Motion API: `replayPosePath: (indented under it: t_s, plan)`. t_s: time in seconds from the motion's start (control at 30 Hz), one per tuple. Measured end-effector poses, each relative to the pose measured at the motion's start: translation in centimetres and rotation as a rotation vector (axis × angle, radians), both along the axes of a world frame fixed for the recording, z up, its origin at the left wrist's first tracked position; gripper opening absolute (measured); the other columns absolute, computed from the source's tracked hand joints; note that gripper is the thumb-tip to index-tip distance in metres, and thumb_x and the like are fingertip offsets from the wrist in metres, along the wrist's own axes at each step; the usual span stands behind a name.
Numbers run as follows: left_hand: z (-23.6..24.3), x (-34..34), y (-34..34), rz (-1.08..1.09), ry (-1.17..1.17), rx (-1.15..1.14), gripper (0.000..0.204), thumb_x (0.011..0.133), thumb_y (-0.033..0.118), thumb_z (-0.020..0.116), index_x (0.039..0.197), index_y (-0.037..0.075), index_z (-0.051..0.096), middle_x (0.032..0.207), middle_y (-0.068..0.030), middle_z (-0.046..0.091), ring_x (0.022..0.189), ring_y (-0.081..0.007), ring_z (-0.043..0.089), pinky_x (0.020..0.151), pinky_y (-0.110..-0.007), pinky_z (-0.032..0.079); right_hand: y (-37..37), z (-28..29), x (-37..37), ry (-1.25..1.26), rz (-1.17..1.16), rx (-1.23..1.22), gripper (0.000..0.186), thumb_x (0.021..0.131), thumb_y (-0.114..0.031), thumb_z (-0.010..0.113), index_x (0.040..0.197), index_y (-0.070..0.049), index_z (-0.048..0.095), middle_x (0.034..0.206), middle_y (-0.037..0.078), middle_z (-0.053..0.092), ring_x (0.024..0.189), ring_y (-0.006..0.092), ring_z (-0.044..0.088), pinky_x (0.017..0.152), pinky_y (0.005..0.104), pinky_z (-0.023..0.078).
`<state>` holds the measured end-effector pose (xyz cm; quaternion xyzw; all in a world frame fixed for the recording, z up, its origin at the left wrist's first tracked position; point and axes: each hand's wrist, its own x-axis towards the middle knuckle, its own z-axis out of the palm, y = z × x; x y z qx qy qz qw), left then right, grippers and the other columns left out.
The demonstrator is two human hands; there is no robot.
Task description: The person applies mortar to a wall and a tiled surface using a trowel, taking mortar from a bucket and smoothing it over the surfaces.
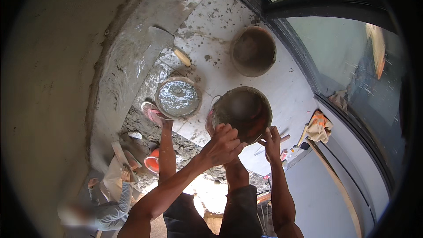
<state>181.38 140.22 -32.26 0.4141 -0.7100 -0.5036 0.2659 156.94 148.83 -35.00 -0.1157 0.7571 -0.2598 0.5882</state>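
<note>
A dark round bucket (245,105) is tilted in front of me, its inside smeared with grey residue. My right hand (272,143) grips its near right rim. Fingers curled closed, my left hand (224,144) is at the near left rim; what it holds, if anything, is hidden. To the left stands a bucket of wet cement (178,98), close to my left foot (152,113). Beyond it lies a trowel (169,44) with a wooden handle. Another dark bucket (253,51) stands farther off, its inside coated with dried residue.
A grey wall (48,83) rises at left, a dark-framed glass door (343,61) at right. Another person (112,209) works at lower left with a board (123,161). A red bucket (152,160) sits on rubble. A cloth bag (320,127) and wooden strip (337,180) lie right.
</note>
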Motion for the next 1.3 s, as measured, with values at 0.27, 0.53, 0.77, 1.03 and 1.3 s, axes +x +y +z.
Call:
replayPosePath:
  t_s: [0.27, 0.53, 0.77, 1.03, 1.3]
  plan:
    - [-4.0, 5.7, 10.0, 0.838, 0.294, 0.889, 0.063, 0.102, 0.010, 0.058, 0.148, 0.014, 0.014, 0.139, -0.0190, 0.039, 0.126, -0.0251, 0.049, 0.108, -0.043, 0.046, -2.1, 3.4, 4.8, -0.264, -0.129, -0.025, 0.029, 0.107, -0.030, 0.050, 0.118, -0.003, 0.052, 0.113, 0.014, 0.066, 0.104, 0.0241, 0.069, 0.090, 0.0437, 0.061]
    - [0.7, 10.1, 5.2, 1.093, 0.624, 1.317, 0.029, 0.106, 0.022, 0.055, 0.129, 0.006, 0.047, 0.122, -0.0154, 0.061, 0.105, -0.0226, 0.068, 0.095, -0.042, 0.059, -5.2, 3.6, 11.6, -0.485, -0.108, -0.083, 0.034, 0.108, -0.023, 0.048, 0.137, -0.006, 0.048, 0.123, 0.011, 0.065, 0.105, 0.0227, 0.069, 0.089, 0.0403, 0.063]
    - [2.6, 17.5, 8.5, 1.634, 0.447, 1.008, 0.013, 0.095, 0.006, 0.054, 0.106, 0.011, 0.050, 0.114, -0.0037, 0.059, 0.104, -0.0141, 0.060, 0.093, -0.044, 0.058, -13.6, -9.1, 13.2, -0.419, 0.558, 0.160, 0.058, 0.104, -0.051, 0.050, 0.127, 0.002, 0.057, 0.116, 0.013, 0.065, 0.106, 0.0298, 0.068, 0.080, 0.0409, 0.061]
    - [3.9, 23.0, 12.7, 1.706, 0.003, 0.820, 0.028, 0.098, 0.021, 0.056, 0.120, 0.004, 0.053, 0.117, -0.0121, 0.060, 0.110, -0.0243, 0.061, 0.093, -0.051, 0.058, -25.3, -35.4, 26.9, 0.442, 1.194, -0.344, 0.066, 0.085, -0.043, 0.071, 0.133, 0.000, 0.054, 0.122, 0.031, 0.057, 0.114, 0.0496, 0.058, 0.098, 0.0507, 0.049]
    - [1.9, 22.9, 13.1, 1.877, 0.308, 0.831, 0.032, 0.103, 0.032, 0.054, 0.121, 0.004, 0.053, 0.120, -0.0129, 0.059, 0.111, -0.0244, 0.059, 0.092, -0.050, 0.057, -30.4, -38.5, 28.5, 0.205, 1.121, -0.524, 0.037, 0.089, -0.025, 0.066, 0.114, 0.000, 0.056, 0.093, 0.023, 0.065, 0.082, 0.0422, 0.066, 0.077, 0.0491, 0.053]
